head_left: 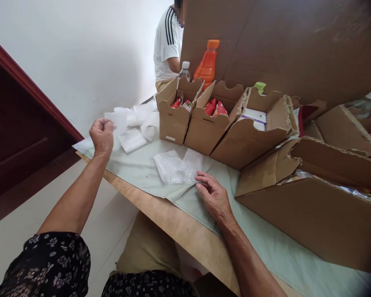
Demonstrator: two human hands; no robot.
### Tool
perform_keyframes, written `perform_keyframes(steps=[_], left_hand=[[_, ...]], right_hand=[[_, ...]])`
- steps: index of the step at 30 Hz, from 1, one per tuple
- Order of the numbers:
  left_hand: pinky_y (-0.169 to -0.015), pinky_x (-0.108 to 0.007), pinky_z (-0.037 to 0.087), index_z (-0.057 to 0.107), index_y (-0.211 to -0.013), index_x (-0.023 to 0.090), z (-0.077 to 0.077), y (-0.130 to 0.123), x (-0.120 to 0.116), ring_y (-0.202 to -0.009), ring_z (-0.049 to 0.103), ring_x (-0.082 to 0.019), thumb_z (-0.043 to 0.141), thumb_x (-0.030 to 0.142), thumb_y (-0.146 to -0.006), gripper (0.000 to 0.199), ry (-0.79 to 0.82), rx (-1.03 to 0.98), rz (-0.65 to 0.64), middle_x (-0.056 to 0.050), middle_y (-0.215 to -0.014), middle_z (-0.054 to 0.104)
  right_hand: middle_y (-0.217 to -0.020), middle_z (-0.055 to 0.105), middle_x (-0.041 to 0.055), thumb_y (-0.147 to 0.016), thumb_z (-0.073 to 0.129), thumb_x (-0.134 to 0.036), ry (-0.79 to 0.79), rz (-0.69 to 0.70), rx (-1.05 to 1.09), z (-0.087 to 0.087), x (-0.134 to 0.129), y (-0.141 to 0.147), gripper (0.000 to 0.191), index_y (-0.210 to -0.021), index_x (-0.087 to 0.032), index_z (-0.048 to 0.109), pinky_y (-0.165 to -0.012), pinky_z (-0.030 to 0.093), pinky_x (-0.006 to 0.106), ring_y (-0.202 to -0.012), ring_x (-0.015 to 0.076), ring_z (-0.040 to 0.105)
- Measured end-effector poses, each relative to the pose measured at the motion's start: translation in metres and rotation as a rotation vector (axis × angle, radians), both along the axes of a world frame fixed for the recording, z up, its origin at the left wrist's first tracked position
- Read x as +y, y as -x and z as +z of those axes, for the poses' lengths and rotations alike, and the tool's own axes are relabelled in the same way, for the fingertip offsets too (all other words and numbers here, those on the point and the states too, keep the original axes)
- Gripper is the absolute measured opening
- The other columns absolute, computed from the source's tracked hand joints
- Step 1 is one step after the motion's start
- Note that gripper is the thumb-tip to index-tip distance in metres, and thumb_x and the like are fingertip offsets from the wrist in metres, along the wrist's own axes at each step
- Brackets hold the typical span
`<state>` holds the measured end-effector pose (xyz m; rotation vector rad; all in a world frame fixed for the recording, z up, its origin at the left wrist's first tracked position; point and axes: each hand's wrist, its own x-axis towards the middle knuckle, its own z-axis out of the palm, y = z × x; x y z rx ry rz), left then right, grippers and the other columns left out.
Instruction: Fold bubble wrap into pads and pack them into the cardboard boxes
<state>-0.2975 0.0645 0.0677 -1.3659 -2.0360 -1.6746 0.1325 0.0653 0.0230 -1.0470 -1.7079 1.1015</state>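
Note:
At the left of the table, my left hand (pixel 101 134) is closed in a pinch at the edge of a thin, whitish translucent packing sheet (pixel 120 119); whether it is a single sheet or a flat bag, I cannot tell. Behind and beside it lies a loose heap of similar white wrapping (pixel 137 116), with a flat square piece (pixel 132 140) in front. Bubble wrap (pixel 175 167) lies on the cloth in the middle. My right hand (pixel 213 194) is open with bent fingers apart, its fingertips at the bubble wrap's right edge.
Cut cardboard boxes (pixel 173 123) line the table's far side, some holding red packets (pixel 214 108). A larger carton (pixel 312 218) stands at right. Behind are an orange bottle (pixel 206 64) and a tall cardboard panel (pixel 265 45). A person (pixel 167 49) sits beyond. Pale green cloth (pixel 188 206) covers the table.

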Motion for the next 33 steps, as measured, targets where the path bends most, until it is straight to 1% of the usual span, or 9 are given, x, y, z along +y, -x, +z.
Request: perform_keyframes(steps=[4, 8, 13, 17, 19, 22, 25, 30, 33], left_hand=[[-0.083, -0.035, 0.059, 0.064, -0.113, 0.013, 0.028, -0.01, -0.023, -0.089, 0.07, -0.015, 0.054, 0.039, -0.107, 0.028, -0.136, -0.175, 0.026, -0.001, -0.1, 0.069], [-0.085, -0.031, 0.056, 0.064, -0.099, 0.017, 0.041, -0.069, -0.06, -0.085, 0.067, -0.012, 0.059, 0.034, -0.098, 0.017, -0.159, -0.198, -0.059, 0.004, -0.091, 0.07], [-0.092, -0.035, 0.057, 0.074, -0.085, 0.02, 0.014, -0.169, -0.097, -0.096, 0.074, -0.022, 0.07, 0.028, -0.082, 0.009, 0.121, -0.19, -0.433, -0.006, -0.103, 0.08], [-0.094, -0.038, 0.056, 0.077, -0.081, 0.021, -0.009, -0.204, -0.105, -0.1, 0.075, -0.025, 0.07, 0.024, -0.077, 0.009, 0.19, -0.277, -0.527, -0.007, -0.103, 0.082], [-0.089, -0.035, 0.056, 0.077, -0.081, 0.021, -0.013, -0.201, -0.105, -0.096, 0.075, -0.024, 0.071, 0.024, -0.075, 0.009, 0.197, -0.351, -0.526, -0.006, -0.098, 0.082], [-0.072, -0.027, 0.054, 0.075, -0.081, 0.02, -0.01, -0.18, -0.1, -0.076, 0.07, -0.018, 0.074, 0.029, -0.075, 0.011, 0.167, -0.501, -0.484, -0.002, -0.08, 0.077], [-0.06, -0.024, 0.05, 0.067, -0.082, 0.019, -0.004, -0.153, -0.087, -0.06, 0.063, -0.014, 0.071, 0.04, -0.078, 0.022, 0.053, -0.677, -0.397, 0.002, -0.068, 0.068], [-0.068, -0.029, 0.056, 0.057, -0.088, 0.022, 0.012, -0.115, -0.064, -0.065, 0.066, -0.015, 0.076, 0.048, -0.072, 0.036, -0.203, -0.848, -0.276, 0.004, -0.071, 0.064], [-0.076, -0.028, 0.057, 0.057, -0.088, 0.022, 0.024, -0.098, -0.052, -0.076, 0.067, -0.015, 0.078, 0.046, -0.073, 0.036, -0.345, -0.833, -0.221, 0.003, -0.08, 0.065]], right_hand=[[-0.13, 0.071, 0.014, -0.084, 0.067, -0.043, -0.01, 0.002, -0.017, 0.001, 0.001, 0.0, 0.027, -0.094, -0.021, 0.08, -0.089, 0.06, 0.038, -0.108, 0.0249, 0.071], [-0.139, 0.067, 0.0141, -0.086, 0.066, -0.042, -0.068, 0.037, -0.099, -0.001, -0.002, 0.001, 0.031, -0.106, -0.022, 0.079, -0.089, 0.06, 0.04, -0.106, 0.025, 0.072], [-0.141, 0.066, 0.0146, -0.088, 0.064, -0.04, -0.233, 0.066, -0.216, -0.008, -0.003, 0.002, 0.036, -0.117, -0.022, 0.076, -0.102, 0.057, 0.046, -0.126, 0.0286, 0.066], [-0.14, 0.067, 0.0154, -0.091, 0.059, -0.041, -0.283, 0.072, -0.263, -0.01, -0.003, 0.002, 0.036, -0.117, -0.021, 0.074, -0.095, 0.06, 0.041, -0.121, 0.0265, 0.068], [-0.14, 0.066, 0.0154, -0.09, 0.059, -0.039, -0.293, 0.066, -0.287, -0.01, -0.003, 0.002, 0.037, -0.118, -0.02, 0.073, -0.094, 0.06, 0.042, -0.122, 0.0269, 0.067], [-0.137, 0.067, 0.0156, -0.087, 0.06, -0.033, -0.309, 0.049, -0.341, -0.008, -0.002, 0.007, 0.037, -0.119, -0.02, 0.073, -0.097, 0.057, 0.045, -0.123, 0.0293, 0.065], [-0.117, 0.074, 0.0137, -0.086, 0.058, -0.025, -0.324, 0.051, -0.412, -0.001, 0.005, 0.017, 0.029, -0.108, -0.02, 0.076, -0.098, 0.053, 0.046, -0.11, 0.0287, 0.066], [-0.083, 0.073, 0.0077, -0.082, 0.056, -0.014, -0.322, 0.108, -0.494, 0.026, 0.026, 0.038, 0.019, -0.077, -0.021, 0.073, -0.082, 0.049, 0.034, -0.085, 0.0226, 0.064], [-0.085, 0.073, 0.0041, -0.084, 0.055, -0.017, -0.322, 0.138, -0.457, 0.048, 0.036, 0.062, 0.019, -0.083, -0.022, 0.073, -0.076, 0.048, 0.03, -0.08, 0.0186, 0.064]])
